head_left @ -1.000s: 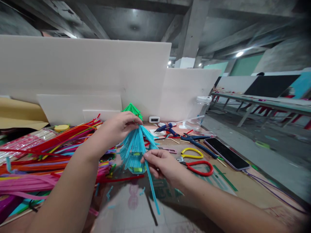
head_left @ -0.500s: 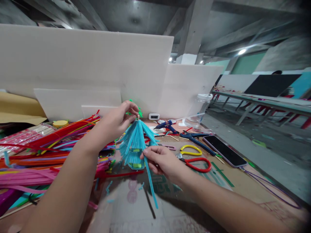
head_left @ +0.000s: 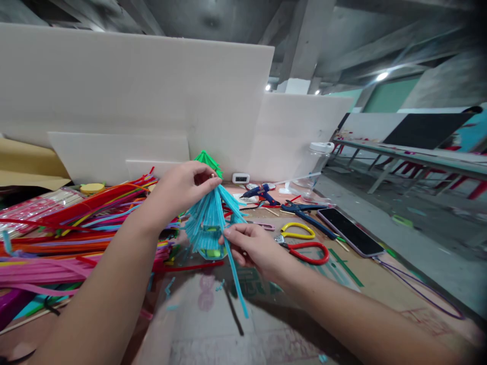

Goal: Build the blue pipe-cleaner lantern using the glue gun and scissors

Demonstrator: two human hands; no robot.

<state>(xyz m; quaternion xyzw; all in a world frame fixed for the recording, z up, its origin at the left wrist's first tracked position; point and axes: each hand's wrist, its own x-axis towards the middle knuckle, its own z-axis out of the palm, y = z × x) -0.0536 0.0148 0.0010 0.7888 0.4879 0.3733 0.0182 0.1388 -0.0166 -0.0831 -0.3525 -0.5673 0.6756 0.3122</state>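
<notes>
A blue model tower [head_left: 203, 225] made of pipe cleaners stands on the cardboard-covered table, its tiered roof flaring downward. My left hand [head_left: 194, 182] pinches the roof's peak, around a thin stick tip, with thumb and fingers closed. One long blue pipe cleaner [head_left: 236, 284] runs from the peak down past the front of the roof; my right hand [head_left: 245, 243] pinches it midway, and its free end hangs toward the table. Behind my left hand rises a green tiered piece [head_left: 207, 159], partly hidden.
Bundles of coloured pipe cleaners [head_left: 41, 268] cover the left side. To the right lie scissors [head_left: 304, 243] with red and yellow handles, blue pliers [head_left: 312, 218], a glue gun [head_left: 262, 193] and a phone [head_left: 350, 233]. A clear jug [head_left: 314, 170] and white boards [head_left: 133, 96] stand behind.
My left thumb and fingers have closed onto the roof's peak, where they were slightly apart from it before. My right hand keeps its pinch on the pipe cleaner. The view has tilted slightly.
</notes>
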